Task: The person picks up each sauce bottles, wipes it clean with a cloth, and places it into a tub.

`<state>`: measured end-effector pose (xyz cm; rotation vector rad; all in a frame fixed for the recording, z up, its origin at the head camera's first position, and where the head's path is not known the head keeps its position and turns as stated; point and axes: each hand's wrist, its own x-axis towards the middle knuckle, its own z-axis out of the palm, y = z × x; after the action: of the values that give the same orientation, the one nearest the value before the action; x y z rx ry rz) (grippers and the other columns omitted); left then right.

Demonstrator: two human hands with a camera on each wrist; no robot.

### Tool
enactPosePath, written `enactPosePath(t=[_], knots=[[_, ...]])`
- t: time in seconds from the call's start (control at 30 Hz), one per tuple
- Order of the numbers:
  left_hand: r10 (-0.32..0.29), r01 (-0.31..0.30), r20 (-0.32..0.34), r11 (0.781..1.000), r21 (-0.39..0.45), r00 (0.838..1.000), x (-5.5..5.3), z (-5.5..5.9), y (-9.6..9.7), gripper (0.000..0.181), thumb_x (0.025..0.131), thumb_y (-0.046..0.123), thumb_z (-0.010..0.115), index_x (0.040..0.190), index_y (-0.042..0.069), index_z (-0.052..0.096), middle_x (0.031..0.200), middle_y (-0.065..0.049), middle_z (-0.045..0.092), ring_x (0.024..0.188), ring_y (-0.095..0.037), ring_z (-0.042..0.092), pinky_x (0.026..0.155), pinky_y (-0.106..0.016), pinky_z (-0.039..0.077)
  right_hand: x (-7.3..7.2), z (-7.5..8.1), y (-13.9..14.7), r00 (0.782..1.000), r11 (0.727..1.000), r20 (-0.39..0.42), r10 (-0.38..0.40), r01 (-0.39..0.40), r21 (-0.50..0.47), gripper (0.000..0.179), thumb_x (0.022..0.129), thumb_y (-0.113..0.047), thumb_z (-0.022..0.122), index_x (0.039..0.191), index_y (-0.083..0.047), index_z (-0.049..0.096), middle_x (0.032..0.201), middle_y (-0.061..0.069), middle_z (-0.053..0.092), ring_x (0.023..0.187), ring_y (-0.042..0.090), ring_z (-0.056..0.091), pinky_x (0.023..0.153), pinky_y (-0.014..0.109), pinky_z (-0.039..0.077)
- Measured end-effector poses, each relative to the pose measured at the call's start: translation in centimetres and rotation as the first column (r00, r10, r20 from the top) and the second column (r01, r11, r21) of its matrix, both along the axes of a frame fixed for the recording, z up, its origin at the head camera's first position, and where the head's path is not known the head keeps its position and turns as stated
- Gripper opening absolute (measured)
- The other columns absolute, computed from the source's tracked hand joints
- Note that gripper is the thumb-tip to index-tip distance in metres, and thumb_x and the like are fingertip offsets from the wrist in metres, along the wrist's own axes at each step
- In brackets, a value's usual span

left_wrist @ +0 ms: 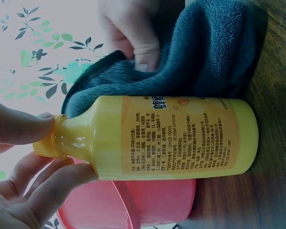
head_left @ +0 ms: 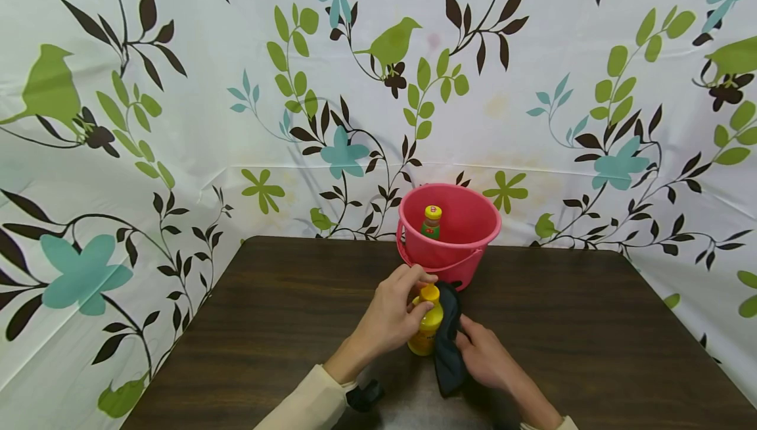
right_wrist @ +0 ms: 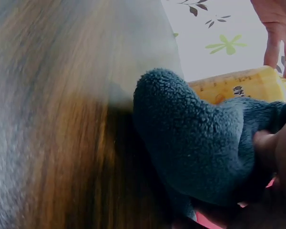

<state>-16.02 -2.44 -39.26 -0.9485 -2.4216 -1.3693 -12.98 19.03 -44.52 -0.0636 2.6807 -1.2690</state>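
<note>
A yellow squeeze bottle (left_wrist: 176, 138) with a printed label stands upright on the table. My left hand (head_left: 390, 311) holds it by its yellow cap (left_wrist: 50, 143), thumb on one side and fingers on the other. Beside the bottle, on its right, a dark teal towel (head_left: 449, 344) hangs folded from my right hand (head_left: 487, 354). In the left wrist view the right thumb presses into the towel's fold. The right wrist view shows the towel (right_wrist: 190, 138) in front of the bottle, covering part of it.
Behind the hands stands a pink bucket (head_left: 479, 252) with its handle down at the front. Inside it is a small bottle (head_left: 432, 223) with a yellow cap and green label. A dark wooden table (head_left: 284, 298) lies below, with a patterned curtain (head_left: 367, 108) behind it.
</note>
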Motion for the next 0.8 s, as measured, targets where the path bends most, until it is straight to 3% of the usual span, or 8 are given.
enactPosePath(t=[0.13, 0.2, 0.47, 0.6, 0.8], knots=[[0.000, 0.000, -0.015, 1.000, 0.007, 1.000, 0.0, 0.0, 0.1, 0.034, 0.091, 0.000, 0.077, 0.121, 0.009, 0.065, 0.112, -0.009, 0.065, 0.106, -0.024, 0.074, 0.091, -0.040, 0.065, 0.2, -0.1, -0.1, 0.996, 0.997, -0.088, -0.012, 0.006, -0.078, 0.040, 0.108, -0.011, 0.053, 0.145, -0.020, 0.063, 0.137, 0.008, 0.070, 0.125, 0.022, 0.064, 0.106, 0.051, 0.052], [-0.001, 0.001, -0.017, 1.000, 0.006, 1.000, 0.0, 0.0, 0.1, 0.034, 0.091, -0.001, 0.077, 0.121, 0.009, 0.065, 0.112, -0.010, 0.066, 0.107, -0.025, 0.075, 0.091, -0.041, 0.065, 0.3, 0.1, -0.4, 0.991, 0.994, -0.126, -0.033, 0.019, -0.111, 0.041, 0.108, -0.012, 0.054, 0.147, -0.021, 0.062, 0.140, 0.007, 0.070, 0.131, 0.022, 0.062, 0.112, 0.051, 0.049], [-0.001, 0.001, -0.014, 1.000, -0.007, 1.000, 0.0, 0.0, 0.1, 0.034, 0.092, -0.001, 0.077, 0.122, 0.010, 0.065, 0.112, -0.009, 0.065, 0.109, -0.024, 0.075, 0.091, -0.037, 0.065, 0.7, 1.1, -1.2, 0.967, 0.981, -0.223, -0.122, 0.084, -0.174, 0.034, 0.107, -0.009, 0.054, 0.135, -0.024, 0.068, 0.121, 0.003, 0.076, 0.111, 0.016, 0.068, 0.096, 0.033, 0.054], [-0.003, 0.003, -0.018, 1.000, -0.001, 1.000, 0.0, 0.1, 0.1, 0.035, 0.091, -0.002, 0.077, 0.121, 0.009, 0.065, 0.113, -0.009, 0.065, 0.109, -0.024, 0.075, 0.090, -0.037, 0.065, 0.9, 1.4, -1.5, 0.953, 0.974, -0.258, -0.158, 0.108, -0.200, 0.032, 0.108, -0.008, 0.055, 0.132, -0.024, 0.067, 0.119, 0.003, 0.077, 0.111, 0.016, 0.069, 0.097, 0.033, 0.055], [-0.003, 0.003, -0.031, 1.000, 0.006, 1.000, 0.0, 0.1, 0.1, 0.035, 0.090, -0.002, 0.078, 0.120, 0.008, 0.065, 0.113, -0.009, 0.066, 0.108, -0.023, 0.076, 0.087, -0.035, 0.065, 1.3, 2.4, -1.7, 0.932, 0.962, -0.315, -0.181, 0.102, -0.252, 0.036, 0.109, -0.008, 0.052, 0.142, -0.019, 0.064, 0.134, 0.009, 0.073, 0.123, 0.021, 0.068, 0.104, 0.043, 0.055]])
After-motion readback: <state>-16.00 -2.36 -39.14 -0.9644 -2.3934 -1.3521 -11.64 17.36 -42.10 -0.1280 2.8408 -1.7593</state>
